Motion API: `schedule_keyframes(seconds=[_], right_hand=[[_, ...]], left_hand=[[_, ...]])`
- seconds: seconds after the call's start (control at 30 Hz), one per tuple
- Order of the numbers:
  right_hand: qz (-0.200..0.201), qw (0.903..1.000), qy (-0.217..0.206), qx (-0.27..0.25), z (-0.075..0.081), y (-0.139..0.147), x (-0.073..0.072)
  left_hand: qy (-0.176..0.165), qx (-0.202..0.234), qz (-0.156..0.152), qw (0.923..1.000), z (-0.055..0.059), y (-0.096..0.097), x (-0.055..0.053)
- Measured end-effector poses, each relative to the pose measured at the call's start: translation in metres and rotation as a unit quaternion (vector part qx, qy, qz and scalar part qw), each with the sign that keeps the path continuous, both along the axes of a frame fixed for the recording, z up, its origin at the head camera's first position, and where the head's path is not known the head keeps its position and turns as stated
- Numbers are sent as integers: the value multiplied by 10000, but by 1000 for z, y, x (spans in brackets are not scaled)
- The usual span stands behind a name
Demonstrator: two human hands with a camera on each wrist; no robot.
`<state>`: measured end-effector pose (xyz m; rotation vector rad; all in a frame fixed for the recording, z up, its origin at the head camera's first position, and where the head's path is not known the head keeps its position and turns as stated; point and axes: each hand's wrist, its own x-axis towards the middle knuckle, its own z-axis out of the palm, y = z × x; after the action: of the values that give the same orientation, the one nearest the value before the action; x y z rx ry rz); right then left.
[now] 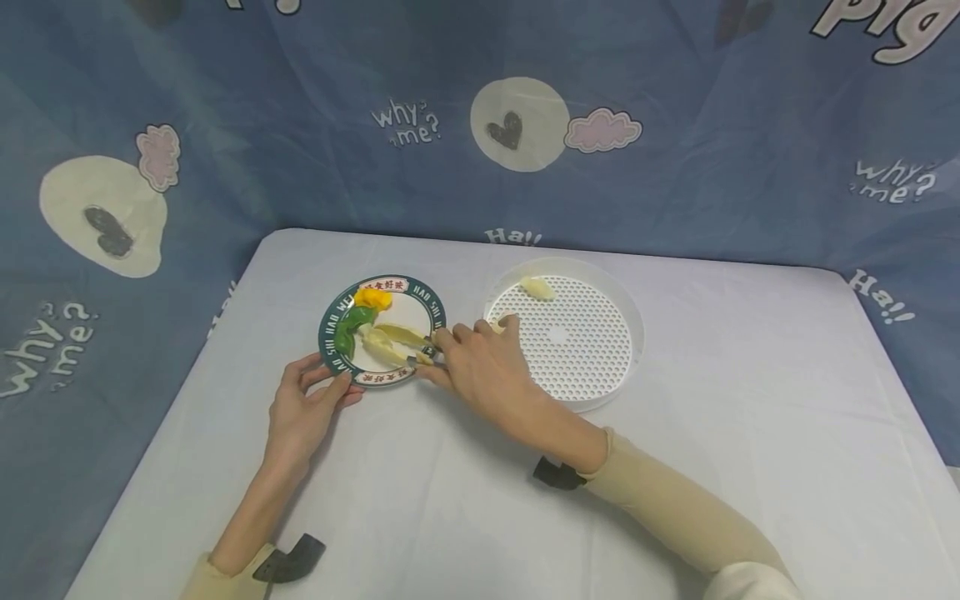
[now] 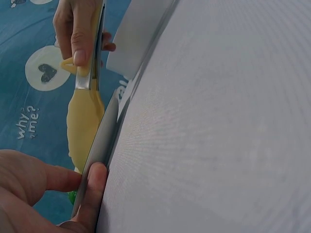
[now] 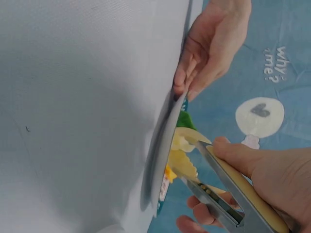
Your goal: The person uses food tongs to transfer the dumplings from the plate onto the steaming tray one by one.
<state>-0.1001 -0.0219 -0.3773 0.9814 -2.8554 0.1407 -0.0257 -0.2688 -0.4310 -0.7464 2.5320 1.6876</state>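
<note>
My left hand [image 1: 306, 412] pinches the near left rim of a round plate [image 1: 327, 335] with a green lettered border, thumb on top and fingers beneath. In my right hand [image 1: 487, 371] are food tongs [image 2: 85, 124] with pale yellow tips and metal arms. Their tips reach over the plate, spread apart around a small pale piece [image 1: 366, 331]. A green piece [image 1: 352, 325] and a bright yellow piece [image 1: 373, 298] lie on the plate's left and far side. In the right wrist view the plate [image 3: 167, 150] shows nearly edge-on, tilted off the tablecloth.
Right of the plate stands a round white perforated tray [image 1: 637, 333], partly behind my right hand. A pale piece [image 1: 537, 288] lies at its far left. White cloth [image 1: 750, 400] covers the table, and a blue printed curtain [image 1: 712, 167] hangs behind it.
</note>
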Motion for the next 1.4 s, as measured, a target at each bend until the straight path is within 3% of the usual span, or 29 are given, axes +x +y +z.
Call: schedule_keyframes(seconds=[0.4,0.87,1.17,1.4], right_hand=[[-138,9996,227,-2,14,19,7],[-433,9981,-441,-4,28,46,10],[-704,9972,-63,-240,35,72,8],[-838,9957,-84,-392,35,87,9]], left_hand=[[-85,-7,-40,10000,2,-1,-1],[-175,-148,-29,9997,1,-1,-1],[-97,-161,-26,9998,0,0,-1],[-116,-154,-46,9998,1,-1,-1]])
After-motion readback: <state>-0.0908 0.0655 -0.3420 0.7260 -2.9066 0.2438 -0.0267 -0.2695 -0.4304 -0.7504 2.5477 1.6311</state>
